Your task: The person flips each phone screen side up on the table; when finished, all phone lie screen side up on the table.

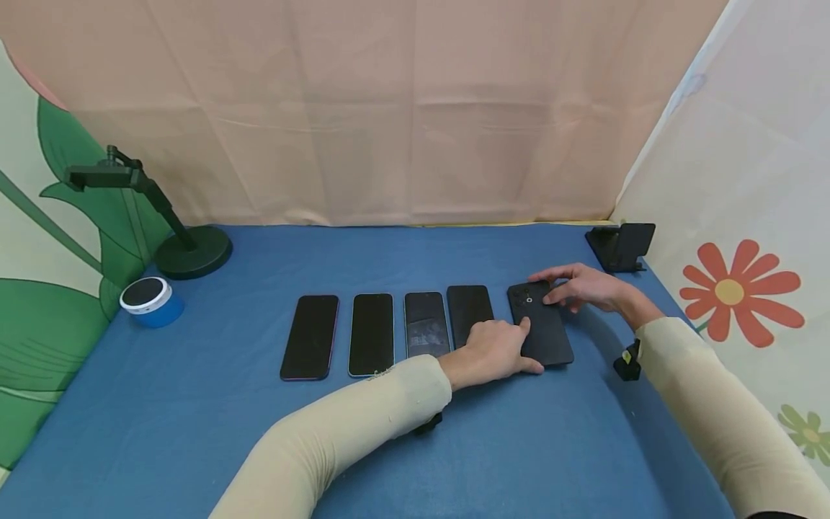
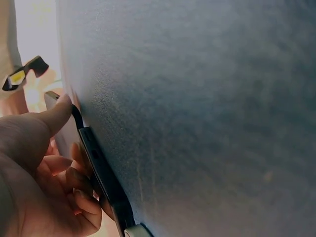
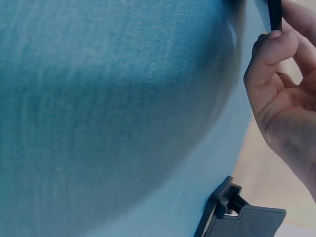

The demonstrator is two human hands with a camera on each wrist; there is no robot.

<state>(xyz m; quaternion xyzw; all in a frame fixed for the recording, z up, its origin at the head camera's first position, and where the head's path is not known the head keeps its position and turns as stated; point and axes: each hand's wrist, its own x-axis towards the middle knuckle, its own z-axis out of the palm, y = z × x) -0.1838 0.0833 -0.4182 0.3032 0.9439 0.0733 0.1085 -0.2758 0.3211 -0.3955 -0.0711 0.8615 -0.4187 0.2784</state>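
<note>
A dark smartphone (image 1: 547, 333) with its camera side up lies at the right end of a row of phones, slightly tilted. At its far right corner my right hand (image 1: 582, 285) pinches it between thumb and fingers; the right wrist view shows the phone's thin edge (image 3: 275, 15) in that grip. My left hand (image 1: 488, 351) holds the same phone at its near left side, thumb at the bottom edge and index finger along the left edge. Under the left hand, a black-screened phone (image 1: 470, 310) is partly hidden; its edge (image 2: 106, 173) shows beside the curled fingers in the left wrist view.
Left along the row lie three more phones, screens up: one (image 1: 426, 324), another (image 1: 372, 334) and an end one (image 1: 310, 337). A black folding stand (image 1: 622, 246) is at the back right. A black lamp (image 1: 193, 251) and a blue-and-white round container (image 1: 152, 303) stand left.
</note>
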